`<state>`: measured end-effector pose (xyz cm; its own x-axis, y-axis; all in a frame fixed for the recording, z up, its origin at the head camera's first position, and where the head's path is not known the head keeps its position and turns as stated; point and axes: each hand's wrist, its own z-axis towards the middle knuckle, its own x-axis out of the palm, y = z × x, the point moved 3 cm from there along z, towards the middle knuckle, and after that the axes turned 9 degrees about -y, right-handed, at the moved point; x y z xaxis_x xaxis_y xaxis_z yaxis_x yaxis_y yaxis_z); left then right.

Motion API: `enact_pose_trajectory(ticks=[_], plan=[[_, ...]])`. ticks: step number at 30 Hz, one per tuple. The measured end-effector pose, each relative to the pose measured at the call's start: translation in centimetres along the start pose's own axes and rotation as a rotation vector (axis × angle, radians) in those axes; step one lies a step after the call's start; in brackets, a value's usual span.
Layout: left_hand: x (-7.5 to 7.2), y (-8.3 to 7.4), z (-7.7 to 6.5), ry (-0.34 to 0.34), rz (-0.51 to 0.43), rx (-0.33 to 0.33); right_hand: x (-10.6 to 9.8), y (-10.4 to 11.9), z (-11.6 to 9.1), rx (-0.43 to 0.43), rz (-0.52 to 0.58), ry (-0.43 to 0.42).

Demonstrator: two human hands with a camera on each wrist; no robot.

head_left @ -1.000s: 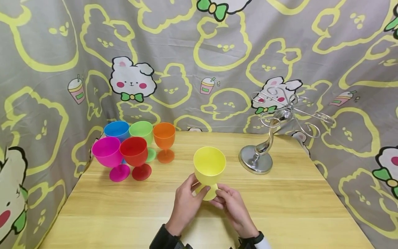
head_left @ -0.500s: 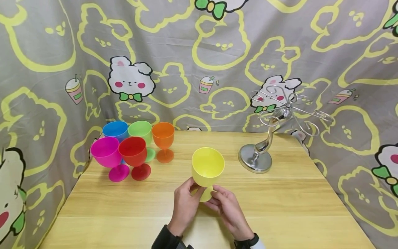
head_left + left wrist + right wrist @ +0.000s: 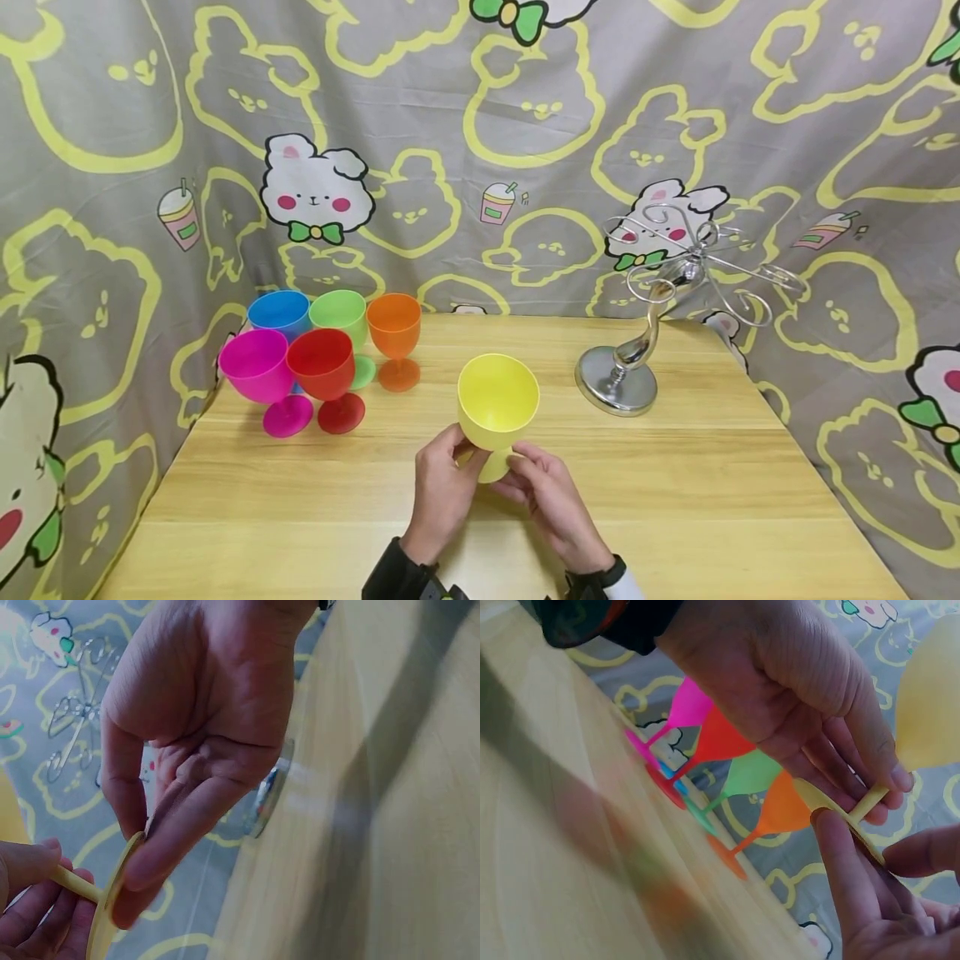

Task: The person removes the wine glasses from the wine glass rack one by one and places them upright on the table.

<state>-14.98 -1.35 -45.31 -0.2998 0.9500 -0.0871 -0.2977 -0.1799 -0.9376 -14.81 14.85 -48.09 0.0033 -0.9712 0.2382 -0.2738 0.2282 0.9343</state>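
Note:
A yellow plastic goblet is held upright above the table in front of me, its bowl facing up. My left hand pinches its stem just under the bowl, thumb against the near side. With thumb and fingers my right hand grips the rim of the round base. In the left wrist view the yellow base lies between the right hand's fingers. The right wrist view shows the left hand's thumb and fingers on the yellow stem.
Several goblets stand at the back left: magenta, red, blue, green and orange. A chrome stand with curled wire arms is at the right rear. A patterned curtain rises behind the wooden table.
The yellow goblet has shifted slightly left with both hands. Both hands keep their hold on it; the other goblets and the chrome stand have stayed put.

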Motion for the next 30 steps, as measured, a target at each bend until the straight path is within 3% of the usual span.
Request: enact_pose_trajectory(ticks=[3,8,14,20,24,30], plan=[[-0.4,-0.4,0.5,-0.021,0.014,0.023,-0.1,0.7,-0.1,-0.044,-0.122,0.016],[-1.4,-0.3,1.6,-0.068,0.019,0.054,-0.7,2.1,-0.2,-0.203,-0.391,-0.008],[-3.2,0.9,3.0,-0.112,0.073,0.008,-2.4,3.8,-0.4,-0.406,-0.703,-0.108],[-5.0,2.6,4.4,-0.158,0.202,-0.030,-4.6,4.9,-1.0,-0.570,-0.979,-0.158],[-5.9,3.7,5.0,-0.170,0.286,-0.057,-5.7,5.1,-1.3,-0.615,-1.096,-0.202],[-6.5,5.6,5.6,-0.166,0.367,-0.115,-6.9,4.7,-1.5,-0.611,-1.146,-0.210]])
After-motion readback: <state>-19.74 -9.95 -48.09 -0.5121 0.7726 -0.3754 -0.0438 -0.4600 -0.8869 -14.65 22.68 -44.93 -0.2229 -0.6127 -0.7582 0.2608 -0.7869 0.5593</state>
